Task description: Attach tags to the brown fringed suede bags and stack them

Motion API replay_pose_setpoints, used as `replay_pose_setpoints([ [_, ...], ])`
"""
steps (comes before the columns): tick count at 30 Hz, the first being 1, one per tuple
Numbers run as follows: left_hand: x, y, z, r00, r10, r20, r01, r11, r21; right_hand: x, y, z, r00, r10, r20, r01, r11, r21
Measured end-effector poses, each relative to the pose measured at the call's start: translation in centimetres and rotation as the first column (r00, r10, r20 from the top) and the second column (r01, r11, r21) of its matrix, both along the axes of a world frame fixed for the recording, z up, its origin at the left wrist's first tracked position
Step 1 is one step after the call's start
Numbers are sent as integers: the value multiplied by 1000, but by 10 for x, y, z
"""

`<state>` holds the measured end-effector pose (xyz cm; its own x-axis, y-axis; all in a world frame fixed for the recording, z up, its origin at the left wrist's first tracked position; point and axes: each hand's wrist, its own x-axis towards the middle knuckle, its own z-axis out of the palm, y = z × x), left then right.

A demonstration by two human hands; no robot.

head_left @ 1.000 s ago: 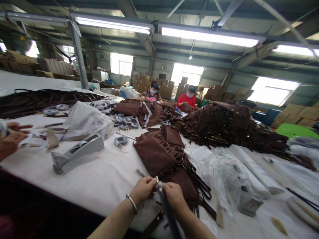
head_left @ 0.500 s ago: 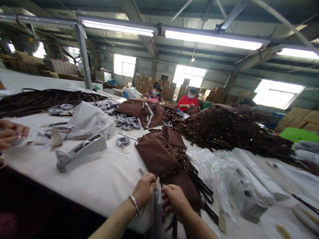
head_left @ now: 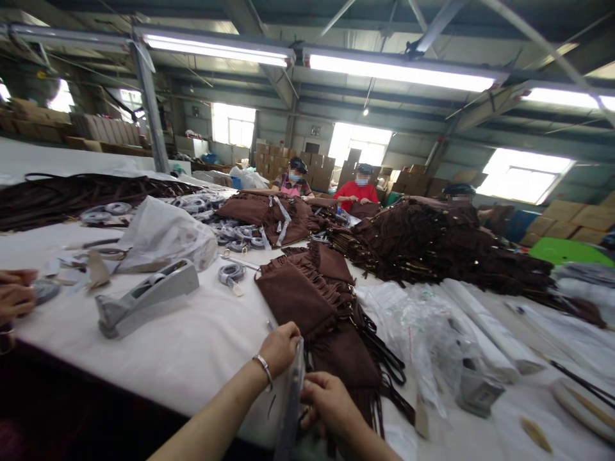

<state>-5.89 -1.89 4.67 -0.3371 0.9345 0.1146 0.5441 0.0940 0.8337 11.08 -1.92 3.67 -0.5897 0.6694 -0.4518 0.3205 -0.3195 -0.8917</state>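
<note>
My left hand [head_left: 282,347], with a bracelet at the wrist, is closed on the top end of a long strip in clear plastic [head_left: 291,403] that hangs down at the table's front edge. My right hand [head_left: 327,400] is beside the strip's right side, fingers curled and pinched; what they hold is too blurred to name. Just beyond both hands lie brown fringed bags [head_left: 295,298], overlapping on the white table [head_left: 192,355]. A coiled grey strap [head_left: 231,274] rests left of the bags.
A grey tape dispenser [head_left: 147,298] and a white plastic bag [head_left: 166,237] stand left. Another person's hands [head_left: 16,294] are at the left edge. A big brown pile [head_left: 432,240], clear bags [head_left: 427,339] and a second dispenser [head_left: 480,387] lie right. Two people sit opposite.
The view has shifted slightly. My left hand has risen a little relative to my right, which has slid lower along the strip. The other person's hands at the left have moved toward the edge.
</note>
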Motion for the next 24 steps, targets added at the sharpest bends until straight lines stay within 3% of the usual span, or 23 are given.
replay_pose_setpoints([
  [4, 3, 1, -1, 985, 122, 121, -120, 992, -25, -11, -3, -4, 1000, -18, -21, 17, 999, -34],
  [8, 10, -16, -9, 921, 227, 316, -199, 973, -119, -13, 1, -5, 997, -66, 36, 68, 996, -50],
  [10, 17, -31, -14, 875, 260, 408, -186, 960, -211, -12, 3, -3, 996, -80, 32, 82, 995, -52],
  [13, 31, -52, -18, 817, 238, 525, -63, 942, -328, -14, 6, -4, 995, -90, 40, 91, 995, -29],
  [18, 40, -62, -10, 619, 240, 748, 53, 937, -344, -21, 14, -11, 996, -57, 63, 45, 984, 172],
  [20, 39, -62, -3, 575, 231, 785, 91, 935, -342, -17, 19, -11, 996, -72, 55, 57, 970, 237],
  [22, 39, -64, 4, 529, 226, 818, 132, 930, -342, -10, 26, -7, 996, -79, 49, 55, 924, 377],
  [24, 39, -69, 9, 470, 247, 848, 139, 927, -347, -3, 33, 2, 995, -71, 71, 22, 844, 537],
])
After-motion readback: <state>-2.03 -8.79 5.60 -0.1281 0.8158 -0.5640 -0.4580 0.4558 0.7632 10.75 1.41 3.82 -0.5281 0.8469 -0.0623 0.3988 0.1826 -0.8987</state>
